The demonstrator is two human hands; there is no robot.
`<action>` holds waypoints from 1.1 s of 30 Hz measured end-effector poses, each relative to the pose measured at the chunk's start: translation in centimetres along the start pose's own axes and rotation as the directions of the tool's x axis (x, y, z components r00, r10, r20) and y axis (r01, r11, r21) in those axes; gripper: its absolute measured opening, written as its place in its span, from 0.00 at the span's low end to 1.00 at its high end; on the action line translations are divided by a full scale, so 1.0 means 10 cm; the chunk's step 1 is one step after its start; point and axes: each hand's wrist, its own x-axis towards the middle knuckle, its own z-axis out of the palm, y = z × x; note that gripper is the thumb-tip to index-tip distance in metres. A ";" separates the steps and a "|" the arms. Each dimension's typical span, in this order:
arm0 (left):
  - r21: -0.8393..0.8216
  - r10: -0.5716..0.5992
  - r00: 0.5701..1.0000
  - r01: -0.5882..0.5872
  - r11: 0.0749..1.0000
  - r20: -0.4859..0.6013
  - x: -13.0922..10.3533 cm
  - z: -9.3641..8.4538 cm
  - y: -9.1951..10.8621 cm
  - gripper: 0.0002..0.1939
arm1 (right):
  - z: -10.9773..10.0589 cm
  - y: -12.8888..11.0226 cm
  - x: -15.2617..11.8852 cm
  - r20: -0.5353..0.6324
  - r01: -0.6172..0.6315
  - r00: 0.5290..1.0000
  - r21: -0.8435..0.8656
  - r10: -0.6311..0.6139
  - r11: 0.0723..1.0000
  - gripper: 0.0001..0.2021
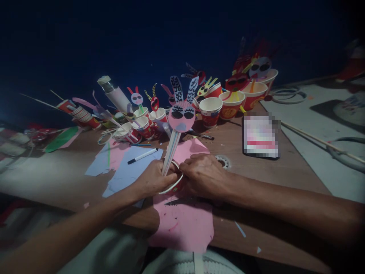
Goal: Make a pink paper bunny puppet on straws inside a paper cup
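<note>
A pink paper rabbit puppet [182, 118] with black eye shapes and black-patterned ears rises on a striped paper stick [172, 152]. The stick's lower end stands in a red paper cup [177, 185] with a white rim. My left hand [155, 177] is closed around the base of the stick, its thumb reaching over the cup's rim. On the cup's right side, my right hand [203, 173] grips the rim with curled fingers; its fingertips are partly hidden. Cut pink paper [185, 224] lies below the cup, a dark pointed blade shape on it.
Several paper cups [211, 110] with paper puppets stand along the back. Blue paper sheets [125, 175] and a white marker [142, 156] lie left. A phone [261, 137], its screen pixelated, and a tape roll [224, 162] are on the right. A bottle [115, 93] leans behind.
</note>
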 end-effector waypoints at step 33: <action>0.016 0.105 0.994 -0.104 0.994 -0.036 -0.01 -0.01 -0.03 0.10 | -0.07 0.00 0.04 0.010 0.002 1.000 -0.139 0.000 0.990 0.07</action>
